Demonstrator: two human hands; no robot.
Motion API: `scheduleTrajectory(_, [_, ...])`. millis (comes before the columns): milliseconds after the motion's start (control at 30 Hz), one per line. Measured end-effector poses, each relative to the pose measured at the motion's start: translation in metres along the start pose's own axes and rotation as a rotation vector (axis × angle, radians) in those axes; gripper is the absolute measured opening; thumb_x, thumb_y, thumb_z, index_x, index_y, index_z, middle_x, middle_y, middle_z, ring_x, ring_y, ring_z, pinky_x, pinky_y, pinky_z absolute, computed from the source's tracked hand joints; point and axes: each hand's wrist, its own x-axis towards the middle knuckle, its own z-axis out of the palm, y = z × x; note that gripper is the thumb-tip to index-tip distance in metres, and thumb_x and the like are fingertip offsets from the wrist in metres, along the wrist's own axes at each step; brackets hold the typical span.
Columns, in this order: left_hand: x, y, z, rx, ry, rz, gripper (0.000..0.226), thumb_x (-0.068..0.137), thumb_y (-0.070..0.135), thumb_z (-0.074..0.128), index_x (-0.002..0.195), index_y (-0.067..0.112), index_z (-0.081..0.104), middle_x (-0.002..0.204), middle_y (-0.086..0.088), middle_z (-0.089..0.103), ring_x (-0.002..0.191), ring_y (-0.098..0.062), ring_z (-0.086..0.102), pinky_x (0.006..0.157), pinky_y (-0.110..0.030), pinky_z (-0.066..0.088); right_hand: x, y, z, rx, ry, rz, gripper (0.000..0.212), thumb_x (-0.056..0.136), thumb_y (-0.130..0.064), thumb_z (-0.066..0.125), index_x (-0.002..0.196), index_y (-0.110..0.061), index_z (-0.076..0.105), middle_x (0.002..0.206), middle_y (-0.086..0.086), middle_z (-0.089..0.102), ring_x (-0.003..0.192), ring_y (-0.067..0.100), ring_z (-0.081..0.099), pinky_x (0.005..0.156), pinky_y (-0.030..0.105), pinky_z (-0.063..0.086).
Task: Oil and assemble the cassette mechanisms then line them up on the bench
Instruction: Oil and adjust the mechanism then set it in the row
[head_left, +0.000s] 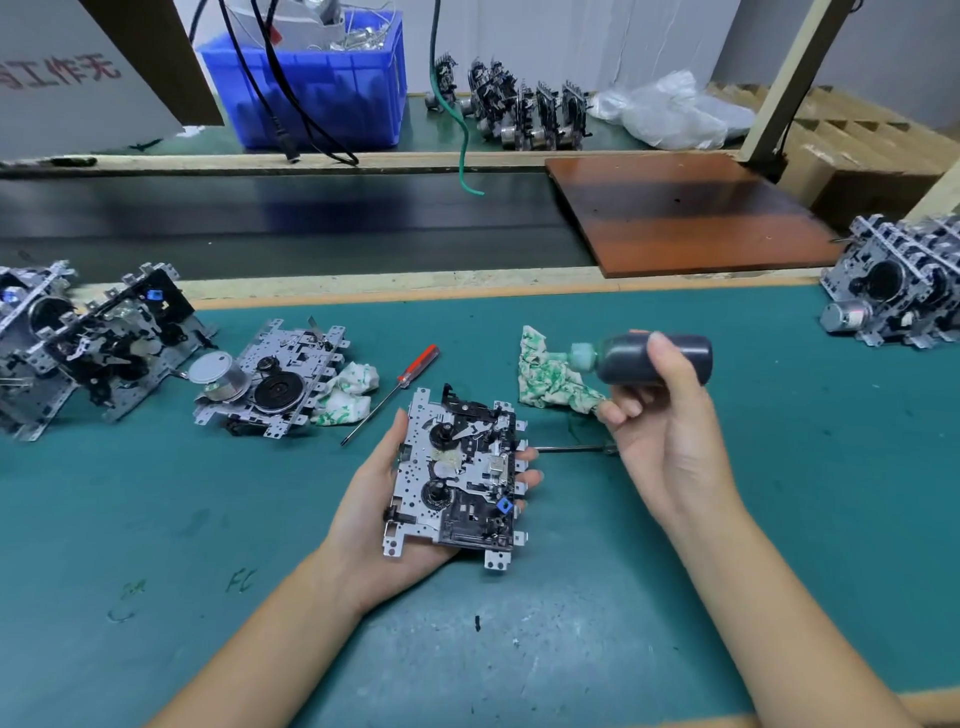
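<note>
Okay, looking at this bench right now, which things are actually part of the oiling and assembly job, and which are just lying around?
In the job:
- cassette mechanism in the left hand
- dark oil bottle in the right hand
- mechanisms waiting at left and right
- red-handled screwdriver

Lying about:
- blue bin
- brown board
- plastic bag

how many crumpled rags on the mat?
2. One rag lies beside the loose mechanism left of the red-handled screwdriver. The other rag lies just beyond the right hand, under the oil bottle tip. None seems hidden.
</note>
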Motion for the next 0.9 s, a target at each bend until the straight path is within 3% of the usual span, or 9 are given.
scheduleTrajectory(167, [0.000, -0.001, 0.000, 0.004, 0.002, 0.012, 0.074, 0.089, 0.060, 0.035, 0.121, -0.001, 0.062, 0.131, -0.027, 0.054, 0.117, -0.043, 0.055, 0.098, -0.054, 0.044, -0.005, 0.010, 0.003, -0.023, 0.110, 0.084, 0.030, 0.069, -0.042, 0.065, 0.073, -0.017, 0.048, 0.053, -0.005, 0.049, 0.038, 0.004, 0.033, 0.035, 0.016, 0.031])
scheduleTrajectory(300, [0.000, -0.001, 0.001, -0.013, 0.016, 0.012, 0.075, 0.091, 0.061, 0.033, 0.119, -0.001, 0.063, 0.129, -0.028, 0.055, 0.115, -0.043, 0.057, 0.094, -0.055, 0.048, -0.011, 0.018, 0.006, -0.137, 0.093, 0.062, 0.030, 0.072, -0.041, 0.065, 0.072, -0.016, 0.048, 0.054, -0.004, 0.052, 0.038, 0.005, 0.033, 0.034, 0.018, 0.030])
scheduleTrajectory(600, [-0.001, -0.001, 0.001, -0.021, 0.019, 0.006, 0.074, 0.091, 0.061, 0.034, 0.120, -0.001, 0.063, 0.130, -0.028, 0.054, 0.115, -0.044, 0.056, 0.093, -0.055, 0.048, -0.011, 0.022, 0.003, -0.242, 0.123, -0.044, 0.029, 0.089, -0.027, 0.058, 0.066, -0.016, 0.044, 0.056, 0.000, 0.034, 0.038, 0.006, 0.025, 0.034, 0.016, 0.023])
scheduleTrajectory(900, [0.000, 0.000, 0.001, -0.006, 0.024, 0.010, 0.073, 0.090, 0.059, 0.036, 0.119, -0.001, 0.063, 0.130, -0.028, 0.054, 0.116, -0.043, 0.056, 0.097, -0.056, 0.044, -0.010, 0.023, 0.003, -0.279, 0.128, -0.034, 0.029, 0.091, -0.024, 0.058, 0.069, -0.017, 0.041, 0.061, 0.003, 0.029, 0.045, 0.010, 0.024, 0.035, 0.017, 0.021])
